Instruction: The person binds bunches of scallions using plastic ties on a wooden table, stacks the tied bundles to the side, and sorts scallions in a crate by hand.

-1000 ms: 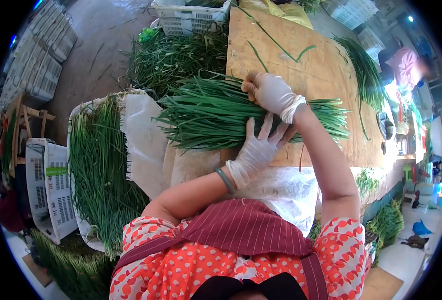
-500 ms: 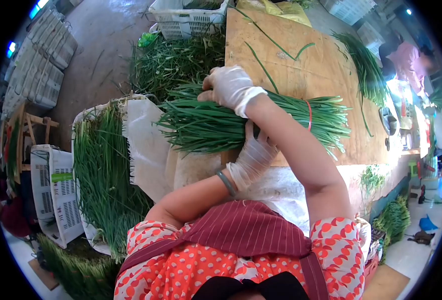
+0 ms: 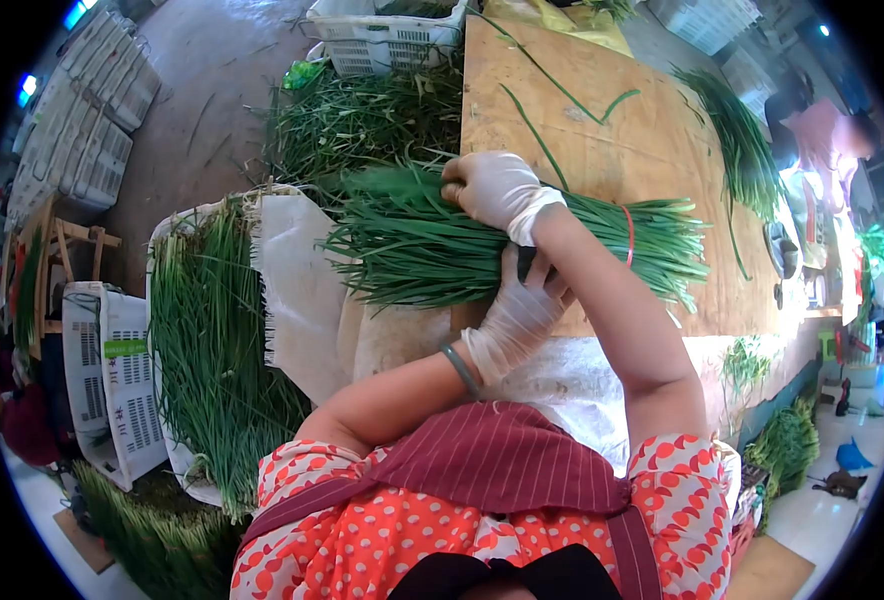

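A thick bundle of garlic chives (image 3: pixel 412 255) lies crosswise in front of me, its leaf tips to the left. A red band (image 3: pixel 630 235) circles it near the pale cut ends at the right. My left hand (image 3: pixel 527 310), in a whitish glove, grips the near side of the bundle, some fingers hidden under my other wrist. Over the far edge, my gloved right hand (image 3: pixel 497 190) has its fingers curled on some of the leaves. Leaves just left of those fingers are smeared by motion.
Under the bundle is a wooden board (image 3: pixel 602 150) with loose leaves on it. More chives (image 3: pixel 217 340) fill a crate at the left, beside a white crate (image 3: pixel 117 385). A heap of leaves (image 3: pixel 362 130) lies beyond. A person in pink (image 3: pixel 827 140) is at the far right.
My right hand has moved a little right and nearer to me along the bundle, its fingers curling more. The left hand stays at the near side. The whole view has shifted slightly.
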A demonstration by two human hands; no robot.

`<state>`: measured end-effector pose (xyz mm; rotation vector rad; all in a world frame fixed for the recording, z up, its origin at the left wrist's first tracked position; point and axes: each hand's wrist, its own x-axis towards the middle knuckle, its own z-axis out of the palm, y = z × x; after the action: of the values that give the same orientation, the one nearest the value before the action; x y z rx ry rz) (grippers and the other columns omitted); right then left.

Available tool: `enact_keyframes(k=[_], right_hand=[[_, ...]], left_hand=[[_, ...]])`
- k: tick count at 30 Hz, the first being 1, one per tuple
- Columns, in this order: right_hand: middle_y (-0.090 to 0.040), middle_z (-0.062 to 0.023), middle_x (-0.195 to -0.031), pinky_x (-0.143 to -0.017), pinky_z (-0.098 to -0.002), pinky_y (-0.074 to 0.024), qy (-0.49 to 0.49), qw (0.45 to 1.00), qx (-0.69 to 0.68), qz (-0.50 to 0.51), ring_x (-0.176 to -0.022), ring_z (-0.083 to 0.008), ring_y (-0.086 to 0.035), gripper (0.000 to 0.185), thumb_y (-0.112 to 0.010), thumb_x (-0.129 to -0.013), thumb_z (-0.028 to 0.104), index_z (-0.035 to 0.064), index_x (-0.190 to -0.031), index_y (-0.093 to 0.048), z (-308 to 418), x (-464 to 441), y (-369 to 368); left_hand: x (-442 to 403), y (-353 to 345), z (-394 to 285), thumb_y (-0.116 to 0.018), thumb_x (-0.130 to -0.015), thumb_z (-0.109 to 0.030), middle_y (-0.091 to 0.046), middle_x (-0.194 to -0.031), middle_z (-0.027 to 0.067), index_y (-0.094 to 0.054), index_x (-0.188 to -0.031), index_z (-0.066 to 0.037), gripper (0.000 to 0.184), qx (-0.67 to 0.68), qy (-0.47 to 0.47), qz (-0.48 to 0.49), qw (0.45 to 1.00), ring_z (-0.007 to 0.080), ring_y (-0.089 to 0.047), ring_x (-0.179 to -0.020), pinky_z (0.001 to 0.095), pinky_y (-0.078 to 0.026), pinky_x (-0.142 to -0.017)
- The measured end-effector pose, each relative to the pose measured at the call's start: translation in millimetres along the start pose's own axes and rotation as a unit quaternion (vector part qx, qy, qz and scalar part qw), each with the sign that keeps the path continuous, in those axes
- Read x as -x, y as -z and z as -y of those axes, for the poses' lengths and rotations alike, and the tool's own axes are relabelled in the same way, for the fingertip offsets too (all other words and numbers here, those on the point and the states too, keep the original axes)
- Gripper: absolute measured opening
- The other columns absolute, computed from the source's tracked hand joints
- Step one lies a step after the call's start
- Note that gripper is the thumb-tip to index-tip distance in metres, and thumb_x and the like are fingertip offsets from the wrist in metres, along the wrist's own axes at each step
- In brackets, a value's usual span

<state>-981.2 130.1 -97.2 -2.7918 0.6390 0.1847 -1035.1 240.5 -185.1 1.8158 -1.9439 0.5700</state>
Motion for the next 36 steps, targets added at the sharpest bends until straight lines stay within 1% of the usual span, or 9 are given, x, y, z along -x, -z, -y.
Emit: enact_keyframes(k=[2, 6, 11, 16, 20, 24, 30, 32, 36], right_hand=[[-0.066, -0.0153, -0.088, -0.078, -0.0349, -0.0476, -0.069, 0.964, -0.228, -0.119, -0.087, -0.0256, -0.064, 0.032, -0.064, -0.08, 0.028, 0.0054, -0.102, -0.065, -11.8, 2.2, -6.0], [-0.067, -0.0066, -0.081, -0.069, -0.0251, -0.0466, -0.113, 0.852, -0.511, -0.038, -0.071, -0.0126, -0.06, 0.021, -0.056, -0.087, 0.02, 0.003, -0.095, -0.067, -18.9, 0.5, -5.3], [-0.065, -0.0047, -0.09, -0.073, -0.0194, -0.0451, -0.092, 0.8, -0.591, -0.049, -0.079, -0.0092, -0.057, 0.023, -0.055, -0.09, 0.016, 0.0036, -0.108, -0.063, -25.0, 1.4, -3.3], [-0.063, -0.0039, -0.092, -0.074, -0.0254, -0.0476, 0.074, 0.779, -0.478, -0.398, -0.081, -0.0118, -0.058, 0.025, -0.058, -0.087, 0.013, 0.0058, -0.111, -0.059, -27.1, 39.0, 23.3], [-0.066, -0.0064, -0.094, -0.078, -0.0313, -0.0482, 0.052, 0.832, -0.429, -0.346, -0.083, -0.0182, -0.062, 0.022, -0.061, -0.085, 0.021, 0.0084, -0.102, -0.064, -14.0, 153.1, 10.2], [-0.067, -0.0091, -0.091, -0.08, -0.0316, -0.0478, -0.049, 0.838, -0.513, -0.182, -0.089, -0.0202, -0.063, 0.023, -0.059, -0.084, 0.026, 0.0093, -0.097, -0.067, -27.3, 220.4, -72.0], [-0.062, -0.012, -0.1, -0.079, -0.0299, -0.0476, -0.267, 0.664, -0.624, -0.314, -0.085, -0.0176, -0.06, 0.07, -0.07, -0.075, 0.026, -0.0051, -0.13, -0.04, -45.3, 208.7, -155.7], [-0.063, -0.0124, -0.093, -0.065, -0.0297, -0.0508, -0.257, 0.55, -0.727, -0.322, -0.072, -0.0199, -0.062, 0.067, -0.073, -0.069, 0.029, -0.0031, -0.123, -0.049, -41.9, 205.2, -141.7], [-0.061, -0.0068, -0.087, -0.063, -0.0286, -0.0483, -0.252, 0.537, -0.77, -0.235, -0.073, -0.0152, -0.057, 0.061, -0.078, -0.067, 0.026, 0.0004, -0.117, -0.055, -56.4, 209.3, -118.4]], left_hand=[[1.4, 2.4, 1.1, -0.05, -0.081, -0.03, -0.04, -0.126, 0.0111, -0.05, -0.123, -0.013, 0.045, -0.002, -0.023, 0.028, 0.999, 0.0352, -0.037, -0.117, 0.0625, -0.033, -0.088], [1.5, 7.5, 1.4, -0.05, -0.081, -0.03, -0.041, -0.127, 0.0115, -0.051, -0.122, -0.013, 0.045, -0.001, -0.027, 0.041, 0.999, 0.0364, -0.036, -0.12, 0.0626, -0.033, -0.087], [3.3, 0.9, -0.2, -0.049, -0.081, -0.031, -0.04, -0.128, 0.0127, -0.052, -0.121, -0.013, 0.043, -0.017, -0.024, 0.022, 0.999, 0.0384, -0.033, -0.123, 0.0635, -0.031, -0.088], [-0.3, 24.7, 14.2, -0.054, -0.079, -0.03, -0.039, -0.132, 0.0149, -0.052, -0.12, -0.009, 0.046, 0.026, -0.042, 0.068, 0.996, 0.0374, -0.031, -0.126, 0.0585, -0.028, -0.093], [-38.5, 75.1, 77.5, -0.061, -0.078, -0.011, -0.062, -0.098, 0.017, -0.059, -0.109, -0.002, 0.033, 0.262, 0.129, 0.113, 0.95, 0.0298, -0.06, -0.088, 0.0347, -0.046, -0.078], [-109.9, 61.3, 121.1, -0.054, -0.09, -0.016, -0.055, -0.123, 0.0129, -0.052, -0.125, -0.003, 0.037, 0.3, 0.118, 0.072, 0.944, 0.0172, -0.052, -0.111, 0.0312, -0.041, -0.093], [-156.6, -116.6, 139.8, -0.044, -0.094, -0.032, -0.055, -0.121, 0.0157, -0.048, -0.127, 0.0, 0.046, 0.314, -0.045, 0.417, 0.852, 0.0248, -0.051, -0.11, 0.0322, -0.036, -0.097], [-159.1, -96.8, 113.3, -0.044, -0.094, -0.032, -0.056, -0.119, 0.0161, -0.048, -0.126, 0.0, 0.046, 0.323, -0.06, 0.419, 0.846, 0.0258, -0.052, -0.108, 0.0329, -0.037, -0.095], [-149.1, -46.1, 72.3, -0.045, -0.094, -0.035, -0.057, -0.114, 0.0176, -0.048, -0.125, 0.001, 0.048, 0.345, -0.033, 0.419, 0.839, 0.0297, -0.054, -0.103, 0.0357, -0.039, -0.091]])
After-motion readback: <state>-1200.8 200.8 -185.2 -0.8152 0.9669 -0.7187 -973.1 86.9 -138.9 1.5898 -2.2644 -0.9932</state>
